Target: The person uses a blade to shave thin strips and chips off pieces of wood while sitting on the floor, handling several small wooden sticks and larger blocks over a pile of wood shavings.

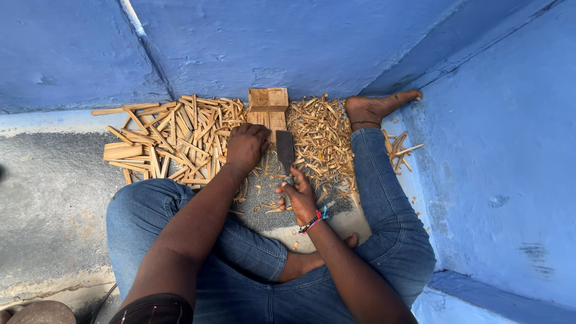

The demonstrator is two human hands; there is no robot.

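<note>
In the head view, the left hand (246, 146) is curling its fingers shut over a piece of wood that its knuckles are hiding, just short of the wooden block (268, 107) beyond them. The right hand (298, 195) is clamping its fingers on the handle of a broad-bladed knife (284, 151) — the blade is pointing away from them toward the block, with split wooden sticks (174, 135) lying left of the left fingers and curled shavings (321, 141) right of the blade.
</note>
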